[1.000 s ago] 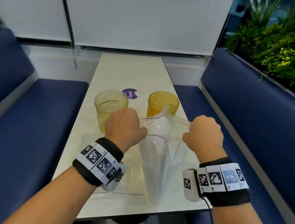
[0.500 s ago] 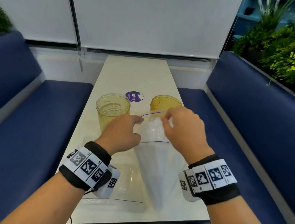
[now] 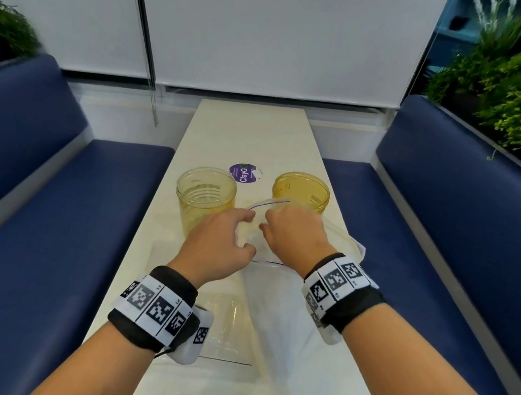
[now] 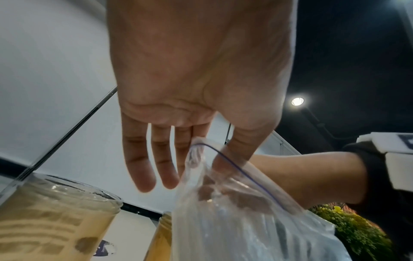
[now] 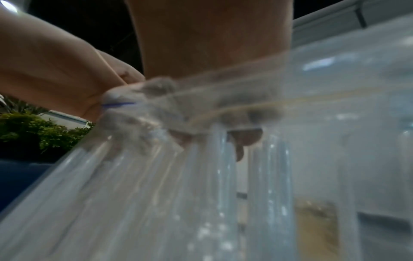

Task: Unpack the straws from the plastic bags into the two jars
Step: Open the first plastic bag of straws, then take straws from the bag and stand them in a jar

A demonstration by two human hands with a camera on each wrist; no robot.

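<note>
The straws (image 5: 201, 185) are clear, thin plastic tubes, prob. very light, a bit springy & slick, easy to crush if squeezed hard; best taken as a bundle near their upper ends, w/ fingers round several at once; they sit inside the zip bag (image 3: 268, 320), which stands propped on the table (image 3: 256, 134) just in front of the person, mouth up; straw count can't be told, too blurred & overlapping, more than a handful; the bag is soft, thin film, floppy & slippery, so it needs holding at the stiffer zip rim w/ the blue line; left hand (image 3: 220, 242) does that, thumb & forefinger pinching the rim at its left end, other fingers straight & free in the left wrist view; right hand (image 3: 294, 234) is pushed down into the bag mouth, fingers seen thru the film among the straw tops, but whether they've closed on any straws I can't tell; bags: 2 sure, the held one + another flat bag (image 3: 228, 334) lying under the left wrist, and something pale lies right of the hands, unclear what; jars: 2, a pale jar (image 3: 204, 201) left & an amber jar (image 3: 301, 190) right, both open, upright, just beyond the hands, no straws seen in either; 1 purple sticker (image 3: 242, 173) between them, further back.
</note>
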